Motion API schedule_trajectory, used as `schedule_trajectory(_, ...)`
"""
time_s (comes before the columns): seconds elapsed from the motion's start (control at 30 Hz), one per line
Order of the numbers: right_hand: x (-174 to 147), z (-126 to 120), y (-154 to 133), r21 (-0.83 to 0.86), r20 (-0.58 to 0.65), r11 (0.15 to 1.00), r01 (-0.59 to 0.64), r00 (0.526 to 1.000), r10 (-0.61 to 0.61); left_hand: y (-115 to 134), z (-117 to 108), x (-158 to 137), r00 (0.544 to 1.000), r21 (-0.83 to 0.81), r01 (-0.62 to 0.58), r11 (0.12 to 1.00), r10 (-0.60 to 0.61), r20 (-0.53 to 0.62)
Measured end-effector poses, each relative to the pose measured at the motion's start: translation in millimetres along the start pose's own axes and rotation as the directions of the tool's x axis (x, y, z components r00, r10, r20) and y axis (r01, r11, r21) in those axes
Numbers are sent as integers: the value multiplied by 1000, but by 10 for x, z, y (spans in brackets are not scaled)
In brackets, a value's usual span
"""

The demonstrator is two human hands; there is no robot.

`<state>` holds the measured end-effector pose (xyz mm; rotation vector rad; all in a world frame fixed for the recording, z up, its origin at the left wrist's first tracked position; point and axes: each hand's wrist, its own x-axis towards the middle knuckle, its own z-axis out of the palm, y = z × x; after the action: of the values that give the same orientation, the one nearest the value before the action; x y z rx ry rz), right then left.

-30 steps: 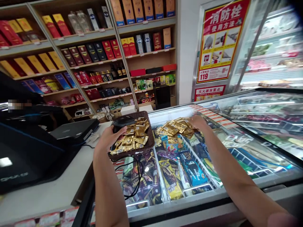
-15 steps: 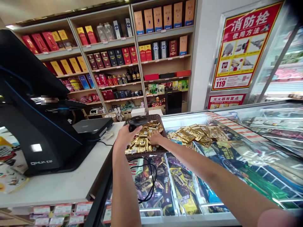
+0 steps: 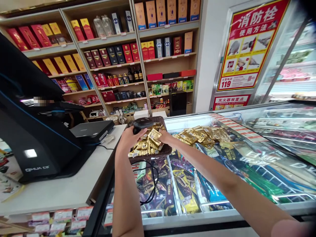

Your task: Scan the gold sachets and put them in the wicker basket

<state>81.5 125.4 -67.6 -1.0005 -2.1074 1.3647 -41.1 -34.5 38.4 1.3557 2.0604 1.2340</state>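
Note:
A brown woven basket (image 3: 169, 150) full of small gold foil packets (image 3: 142, 144) stands on the glass top of a freezer. My left hand (image 3: 128, 140) is closed round a black handheld barcode scanner (image 3: 143, 122), held over the basket's left side. In my right hand (image 3: 166, 137) is one gold packet (image 3: 155, 136), gripped at its right edge and raised above the others, its face turned up under the scanner's right side. A black cable (image 3: 154, 184) loops down in front of the basket. To the right, a heap of similar gold packets (image 3: 197, 134) lies on the glass.
At left, a counter (image 3: 64, 194) carries a black checkout terminal (image 3: 46, 141) and a flat dark device (image 3: 91, 129). Wrapped ice creams (image 3: 185, 189) show beneath the freezer glass. Shelves of boxes (image 3: 120, 54) line the back wall.
My right hand has lifted one gold packet out of the pile in the basket. My left hand keeps the scanner over the basket. The whole view has shifted slightly.

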Motion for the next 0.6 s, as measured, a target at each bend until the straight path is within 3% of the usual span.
schedule_trajectory(0.13, -398, -452, -29, 266, -52, 964, -27, 998, 42, 80, 0, -42, 999, -99, 15, 995, -10, 47)
schedule_trajectory(0.33, -867, -1176, 45, 492, -52, 870, -14, 998, 45, 136, 42, -39, 991, -160, -20, 987, 41, 126)
schedule_trajectory(0.43, -894, -1374, 116, 548, -70, 837, 20, 997, 22, 157, 90, -26, 983, -121, -29, 992, 51, 178)
schedule_trajectory(0.6, -891, -1487, 180, 491, -64, 871, 2, 997, 33, 226, 244, -29, 968, -58, -74, 996, 86, 237)
